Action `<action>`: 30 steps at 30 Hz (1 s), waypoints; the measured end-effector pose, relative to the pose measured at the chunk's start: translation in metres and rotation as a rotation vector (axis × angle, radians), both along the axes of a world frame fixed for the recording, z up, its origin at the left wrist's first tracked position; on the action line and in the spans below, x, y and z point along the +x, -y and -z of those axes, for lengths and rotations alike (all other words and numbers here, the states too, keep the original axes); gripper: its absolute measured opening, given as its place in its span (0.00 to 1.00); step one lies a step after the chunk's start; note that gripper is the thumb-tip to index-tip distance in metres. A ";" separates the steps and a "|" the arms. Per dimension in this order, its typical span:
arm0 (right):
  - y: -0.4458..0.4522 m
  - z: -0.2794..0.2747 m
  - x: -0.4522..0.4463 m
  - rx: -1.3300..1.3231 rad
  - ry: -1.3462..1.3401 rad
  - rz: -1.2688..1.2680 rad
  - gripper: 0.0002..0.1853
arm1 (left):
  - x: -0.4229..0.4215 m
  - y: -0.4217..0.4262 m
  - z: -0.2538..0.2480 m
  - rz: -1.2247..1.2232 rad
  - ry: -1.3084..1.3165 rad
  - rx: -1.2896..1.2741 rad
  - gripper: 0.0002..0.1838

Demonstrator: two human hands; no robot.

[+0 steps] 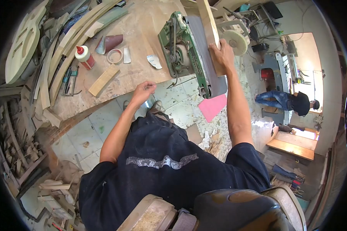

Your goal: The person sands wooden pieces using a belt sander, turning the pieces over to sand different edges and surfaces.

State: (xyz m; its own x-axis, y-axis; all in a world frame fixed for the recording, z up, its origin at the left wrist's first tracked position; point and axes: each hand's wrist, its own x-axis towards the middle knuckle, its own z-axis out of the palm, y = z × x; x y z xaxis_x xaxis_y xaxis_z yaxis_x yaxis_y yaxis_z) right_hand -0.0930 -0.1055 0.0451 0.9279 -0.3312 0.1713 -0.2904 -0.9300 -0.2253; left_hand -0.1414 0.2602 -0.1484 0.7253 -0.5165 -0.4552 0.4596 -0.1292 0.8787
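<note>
gripping a long, flat, pale wooden plank in the right hand, along a grey abrasive belt.

clasped close to the near end, thumb to the left, probably to steady it beside the green metal sander frame; with the left hand loosely bent, nothing visible in it, perhaps held left to stay clear. note, at left on the dusty tan wooden surface, a white red-capped plastic bottle and short pale wooden block, likely set apart for room.

Bright glare at right, fisheye-bent edges, black corners.
</note>
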 end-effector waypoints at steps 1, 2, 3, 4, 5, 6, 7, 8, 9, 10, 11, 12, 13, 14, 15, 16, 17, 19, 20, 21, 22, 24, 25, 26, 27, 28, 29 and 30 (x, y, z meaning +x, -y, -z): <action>0.000 -0.001 0.000 0.028 0.008 -0.035 0.28 | 0.000 -0.001 0.000 -0.005 -0.006 -0.004 0.20; 0.000 -0.002 0.001 0.050 0.007 -0.077 0.28 | -0.001 -0.001 -0.001 -0.012 -0.012 -0.009 0.20; 0.000 -0.003 0.002 0.072 0.005 -0.118 0.28 | -0.001 -0.001 -0.002 -0.019 -0.019 -0.014 0.20; 0.000 -0.003 0.002 0.094 0.002 -0.158 0.28 | -0.003 -0.001 -0.004 -0.034 -0.020 -0.018 0.19; 0.001 -0.004 0.004 0.114 -0.020 -0.169 0.28 | -0.003 0.000 -0.006 -0.048 -0.020 -0.023 0.18; -0.002 -0.005 0.005 0.133 -0.043 -0.178 0.28 | -0.004 0.001 -0.006 -0.061 -0.019 -0.028 0.17; -0.004 -0.006 0.006 0.151 -0.066 -0.188 0.28 | -0.004 0.002 -0.004 -0.047 -0.023 -0.016 0.18; -0.006 -0.007 0.007 0.173 -0.064 -0.213 0.28 | -0.005 0.002 -0.002 -0.031 -0.027 -0.004 0.18; -0.008 -0.007 0.009 0.194 -0.062 -0.239 0.28 | -0.004 0.003 -0.002 -0.016 -0.030 0.007 0.19; -0.010 -0.007 0.010 0.214 -0.061 -0.265 0.28 | -0.004 0.004 -0.002 -0.015 -0.029 0.003 0.19; -0.013 -0.007 0.010 0.219 -0.060 -0.273 0.28 | -0.004 0.005 -0.002 -0.014 -0.027 0.000 0.19; -0.015 -0.008 0.010 0.223 -0.060 -0.281 0.28 | -0.004 0.006 -0.002 -0.014 -0.025 -0.005 0.19; -0.017 -0.008 0.010 0.227 -0.059 -0.290 0.28 | -0.004 0.007 -0.002 -0.015 -0.025 -0.006 0.19; -0.018 -0.008 0.010 0.226 -0.056 -0.294 0.28 | -0.004 0.007 -0.002 -0.018 -0.025 -0.006 0.19; -0.019 -0.008 0.010 0.223 -0.053 -0.297 0.28 | -0.004 0.008 -0.001 -0.020 -0.025 -0.008 0.18; -0.019 -0.008 0.011 0.221 -0.050 -0.301 0.28 | -0.003 0.009 -0.001 -0.021 -0.022 -0.005 0.18; -0.020 -0.008 0.012 0.221 -0.042 -0.299 0.29 | -0.003 0.009 0.000 -0.021 -0.020 -0.002 0.18; -0.021 -0.006 0.013 0.221 -0.026 -0.296 0.29 | -0.003 0.009 0.001 -0.024 -0.018 -0.005 0.18; -0.021 -0.005 0.014 0.215 -0.029 -0.273 0.29 | -0.003 0.009 0.002 -0.027 -0.017 -0.010 0.18; -0.022 -0.004 0.015 0.209 -0.033 -0.249 0.29 | -0.003 0.009 0.000 -0.030 -0.017 -0.016 0.19; -0.022 -0.003 0.015 0.203 -0.037 -0.226 0.29 | -0.002 0.008 -0.002 -0.024 -0.014 -0.001 0.19; -0.024 -0.001 0.013 0.154 -0.011 -0.147 0.29 | -0.002 0.007 -0.004 -0.012 -0.008 0.028 0.19; -0.024 0.000 0.012 0.129 0.001 -0.107 0.29 | -0.002 0.006 -0.004 -0.009 -0.007 0.031 0.19; -0.023 -0.001 0.012 0.106 -0.014 -0.054 0.29 | -0.002 0.006 -0.004 -0.007 -0.006 0.033 0.19; -0.023 -0.001 0.011 0.085 -0.030 0.001 0.29 | -0.002 0.005 -0.003 -0.003 -0.006 0.035 0.19; -0.023 -0.001 0.009 0.063 -0.047 0.057 0.29 | -0.003 0.005 -0.003 -0.001 -0.011 0.028 0.19; -0.022 -0.001 0.008 0.060 -0.046 0.089 0.29 | -0.004 0.005 -0.002 0.002 -0.015 0.020 0.19; -0.021 0.000 0.008 0.057 -0.044 0.119 0.29 | -0.004 0.005 -0.002 0.004 -0.019 0.011 0.19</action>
State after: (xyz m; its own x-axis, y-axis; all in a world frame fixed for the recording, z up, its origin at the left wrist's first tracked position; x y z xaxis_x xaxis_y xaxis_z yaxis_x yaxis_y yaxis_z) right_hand -0.0852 -0.0843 0.0447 0.8874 -0.4478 0.1093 -0.4091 -0.8744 -0.2611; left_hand -0.1457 0.2552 -0.1469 0.7143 -0.5141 -0.4749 0.4760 -0.1406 0.8681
